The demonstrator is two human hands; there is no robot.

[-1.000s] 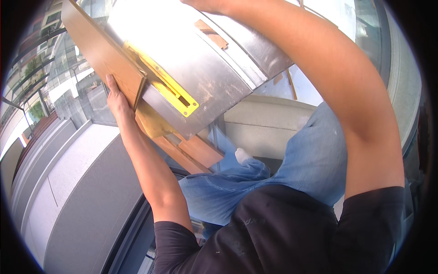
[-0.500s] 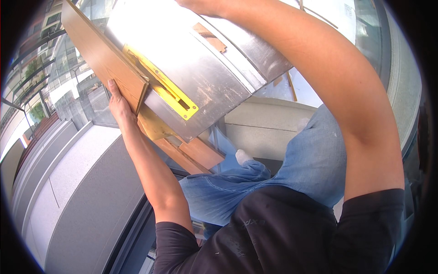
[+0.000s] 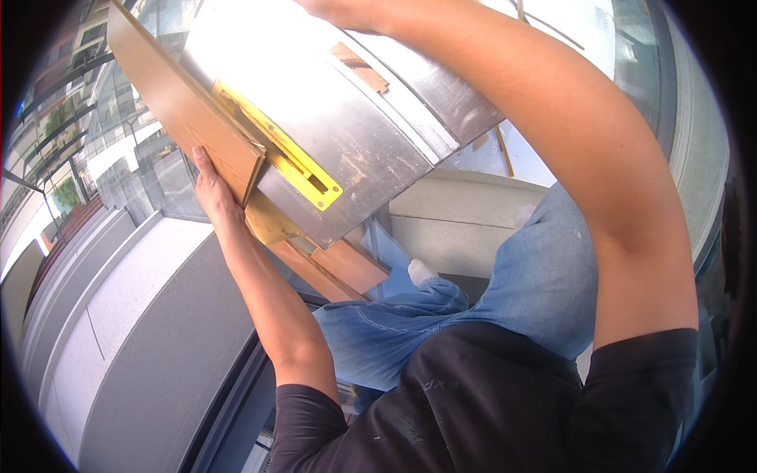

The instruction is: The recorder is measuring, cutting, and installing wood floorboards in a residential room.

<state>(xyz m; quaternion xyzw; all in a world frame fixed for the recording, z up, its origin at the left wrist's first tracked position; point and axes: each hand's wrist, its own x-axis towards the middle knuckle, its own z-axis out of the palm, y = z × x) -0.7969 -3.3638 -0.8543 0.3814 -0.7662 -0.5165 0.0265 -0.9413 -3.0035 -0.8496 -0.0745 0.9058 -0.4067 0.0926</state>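
Grips the wood board (image 3: 185, 110) along the left side of the metal tabletop (image 3: 371, 146) with the left hand (image 3: 217, 191), laying one digit against the outer face; cannot see the other fingers. Holds the board aslant there, with its near end just beside the yellow insert (image 3: 327, 193) in the tabletop. Stretches the right hand (image 3: 339, 11) over the far part of the tabletop, cut off by the upper border; cannot tell its fingers as apart, together or clamped on anything. Has a brown offcut (image 3: 359, 65) on the tabletop, right of the yellow insert and near a long metal strip (image 3: 430, 140). Has brown planks (image 3: 353, 264) below the tabletop's near corner. Wears blue jeans (image 3: 544, 260), on the near side of the tabletop.
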